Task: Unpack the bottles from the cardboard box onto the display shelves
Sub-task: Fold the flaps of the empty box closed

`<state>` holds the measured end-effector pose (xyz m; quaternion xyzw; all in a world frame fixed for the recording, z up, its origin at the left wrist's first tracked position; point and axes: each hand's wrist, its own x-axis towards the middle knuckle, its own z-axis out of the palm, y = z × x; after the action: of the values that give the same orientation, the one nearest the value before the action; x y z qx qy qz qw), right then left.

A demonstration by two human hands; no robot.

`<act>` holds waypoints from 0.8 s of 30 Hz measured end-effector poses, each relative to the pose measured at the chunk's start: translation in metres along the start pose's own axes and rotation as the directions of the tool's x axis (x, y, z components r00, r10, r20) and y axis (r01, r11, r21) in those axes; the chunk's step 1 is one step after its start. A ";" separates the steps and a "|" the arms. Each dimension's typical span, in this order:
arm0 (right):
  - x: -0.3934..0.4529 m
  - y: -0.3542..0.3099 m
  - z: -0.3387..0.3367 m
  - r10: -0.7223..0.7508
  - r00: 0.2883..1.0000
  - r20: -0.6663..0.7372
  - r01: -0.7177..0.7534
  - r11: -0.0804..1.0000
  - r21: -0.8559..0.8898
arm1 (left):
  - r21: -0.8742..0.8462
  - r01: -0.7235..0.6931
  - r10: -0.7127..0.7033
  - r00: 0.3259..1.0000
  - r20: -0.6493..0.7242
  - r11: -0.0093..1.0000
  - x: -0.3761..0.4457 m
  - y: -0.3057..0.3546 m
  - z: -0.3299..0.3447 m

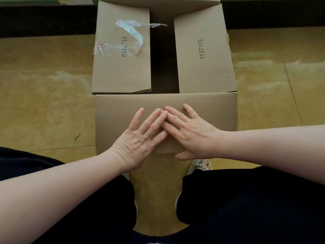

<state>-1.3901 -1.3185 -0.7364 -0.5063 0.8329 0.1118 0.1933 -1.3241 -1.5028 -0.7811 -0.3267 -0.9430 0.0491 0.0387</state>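
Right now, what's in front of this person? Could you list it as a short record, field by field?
setting: yellowish floor, seen from above
cardboard box: on the floor, partly open
side flaps: left flap and right flap folded inward, dark gap between them
near flap: folded out toward the person
tape: torn clear strip on the left flap
printed number: 1137119 on both side flaps
left hand: flat on the near flap, fingers straight
right hand: flat on the near flap, fingertips overlapping the left hand's
bottles: none visible

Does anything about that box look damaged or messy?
Only the torn clear tape, crumpled and peeling on the left flap of the cardboard box. Otherwise the box looks intact, with both hands resting flat on its near flap.
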 end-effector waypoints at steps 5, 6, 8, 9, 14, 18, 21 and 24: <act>-0.004 0.000 -0.023 0.018 1.000 -0.005 -0.017 0.993 0.117 | -0.150 0.082 -0.093 0.993 -0.068 0.985 0.003 0.001 -0.024; -0.006 0.002 -0.027 0.020 1.000 -0.020 -0.017 0.987 0.162 | -0.161 0.095 -0.107 0.992 -0.072 0.982 0.005 -0.001 -0.030; -0.008 0.007 -0.042 0.030 0.999 -0.040 -0.022 0.981 0.191 | -0.167 0.112 -0.126 0.990 -0.072 0.980 0.011 -0.007 -0.045; -0.009 0.011 -0.050 0.029 0.998 -0.047 -0.019 0.978 0.207 | -0.164 0.117 -0.130 0.989 -0.067 0.979 0.015 -0.012 -0.053; -0.006 0.033 -0.085 0.029 1.000 -0.011 -0.025 0.956 0.293 | -0.104 0.130 -0.133 0.991 -0.023 0.986 0.031 -0.042 -0.089; 0.002 0.047 -0.105 0.056 0.998 -0.028 -0.045 0.950 0.308 | -0.089 0.080 -0.080 0.997 0.006 0.993 0.047 -0.065 -0.106; 0.007 0.057 -0.119 0.099 0.994 -0.055 -0.079 0.956 0.283 | -0.087 0.095 -0.090 0.994 0.060 0.992 0.063 -0.079 -0.124; 0.014 0.069 -0.129 0.122 0.985 -0.118 -0.091 0.966 0.240 | -0.016 0.190 -0.187 0.975 0.122 0.982 0.078 -0.092 -0.129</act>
<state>-1.4845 -1.3471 -0.6274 -0.4408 0.8772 -0.0105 0.1898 -1.4284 -1.5174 -0.6394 -0.2329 -0.9710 0.0516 -0.0182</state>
